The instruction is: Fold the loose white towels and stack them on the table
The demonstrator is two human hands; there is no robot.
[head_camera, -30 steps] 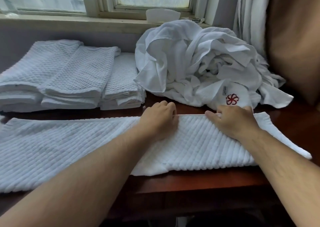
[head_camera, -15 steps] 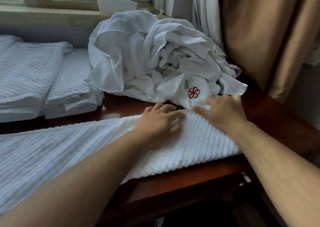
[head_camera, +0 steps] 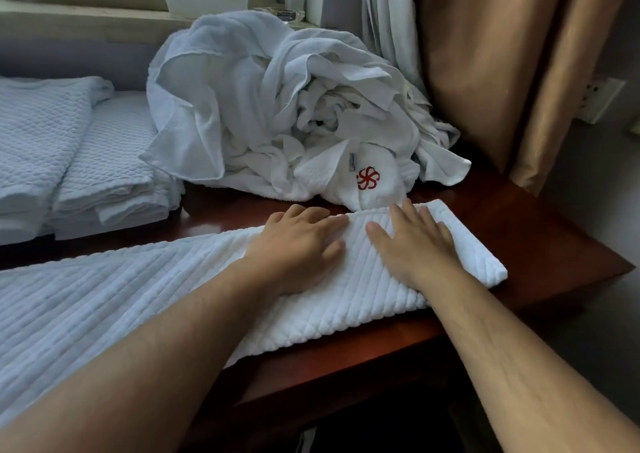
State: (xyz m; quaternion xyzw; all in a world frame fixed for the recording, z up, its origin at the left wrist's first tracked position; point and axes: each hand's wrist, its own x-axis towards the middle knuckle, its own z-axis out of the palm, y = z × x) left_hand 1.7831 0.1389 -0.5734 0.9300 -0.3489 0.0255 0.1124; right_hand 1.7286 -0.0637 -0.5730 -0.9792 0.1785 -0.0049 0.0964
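A long ribbed white towel (head_camera: 173,300) lies stretched across the near part of a dark reddish wooden bench (head_camera: 526,234). It runs from the left edge of view to a doubled-over right end close to the bench's right corner.

Both bare hands rest palm down on the right part of this towel, side by side and just apart. The left hand (head_camera: 298,248) lies flat with its fingers (head_camera: 325,222) loosely spread and nearly straight, their tips at the towel's far edge; it grips nothing. The right hand (head_camera: 415,244) also lies flat with straight fingers (head_camera: 403,210) reaching to the far edge and the thumb pointing toward the left hand; it holds nothing either.

Just beyond the hands sits a large crumpled pile of loose white towels (head_camera: 270,106), touching the ribbed towel's far edge. One piece in it shows a red flower-shaped logo (head_camera: 368,178) and a small label.

On the far left of the bench stand stacks of folded white towels (head_camera: 104,168) with a waffle weave, set side by side.

Behind the pile are a windowsill (head_camera: 86,19), a white sheer curtain (head_camera: 388,19) and a tan curtain (head_camera: 502,71). A wall socket (head_camera: 601,104) shows at the far right.
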